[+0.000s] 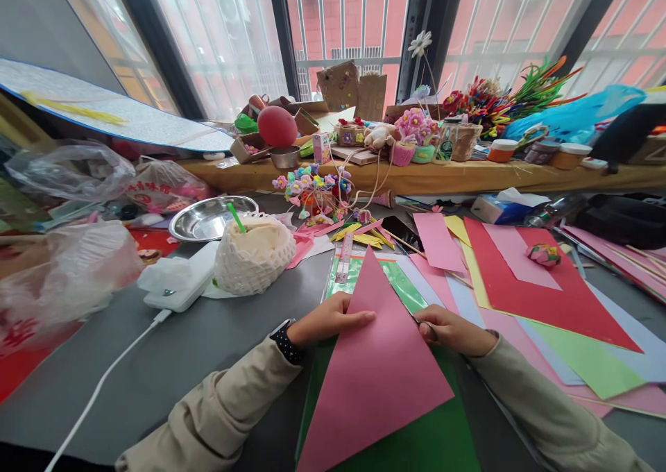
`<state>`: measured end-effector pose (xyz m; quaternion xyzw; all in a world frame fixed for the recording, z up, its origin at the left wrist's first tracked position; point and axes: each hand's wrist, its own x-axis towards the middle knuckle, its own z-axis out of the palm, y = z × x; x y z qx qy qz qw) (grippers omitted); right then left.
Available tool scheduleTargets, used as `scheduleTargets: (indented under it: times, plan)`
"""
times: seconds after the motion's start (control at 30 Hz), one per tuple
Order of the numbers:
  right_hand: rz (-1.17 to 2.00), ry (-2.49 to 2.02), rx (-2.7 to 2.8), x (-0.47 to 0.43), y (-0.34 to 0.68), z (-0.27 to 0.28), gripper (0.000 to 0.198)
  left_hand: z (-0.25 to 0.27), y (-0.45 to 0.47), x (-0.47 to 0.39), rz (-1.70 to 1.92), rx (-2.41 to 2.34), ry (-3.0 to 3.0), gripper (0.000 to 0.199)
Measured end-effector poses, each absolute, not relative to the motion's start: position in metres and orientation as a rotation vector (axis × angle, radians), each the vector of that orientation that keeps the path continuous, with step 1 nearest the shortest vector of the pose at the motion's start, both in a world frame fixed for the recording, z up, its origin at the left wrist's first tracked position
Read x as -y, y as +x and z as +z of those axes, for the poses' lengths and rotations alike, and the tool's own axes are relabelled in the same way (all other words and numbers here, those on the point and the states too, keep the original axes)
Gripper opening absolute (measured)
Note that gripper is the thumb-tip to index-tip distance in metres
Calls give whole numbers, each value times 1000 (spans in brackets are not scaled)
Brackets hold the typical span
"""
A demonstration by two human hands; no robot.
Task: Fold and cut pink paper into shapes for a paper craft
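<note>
A large pink sheet of paper, with a pointed top and slanting sides, is held up in front of me over a green mat. My left hand pinches its left edge, thumb on the face and fingers behind. At the right edge, my right hand is closed around the handles of a pair of scissors. Their thin dark blades lie along the paper's slanting edge and are partly hidden by it. Just beyond the paper's tip is a clear ruler.
Coloured sheets, including a red one, overlap on the right. A fruit in white foam netting, a metal plate and a white device with a cable stand left. Craft flowers lie beyond, below a crowded wooden ledge.
</note>
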<state>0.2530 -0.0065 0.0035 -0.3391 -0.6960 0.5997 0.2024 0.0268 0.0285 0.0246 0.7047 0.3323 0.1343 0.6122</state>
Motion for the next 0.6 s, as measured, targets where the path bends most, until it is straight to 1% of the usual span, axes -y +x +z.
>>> scheduleTargets:
  times: [0.6]
  plan:
    - [1643, -905, 1965, 7, 253, 2, 53, 25, 27, -28, 299, -740, 1696, 38]
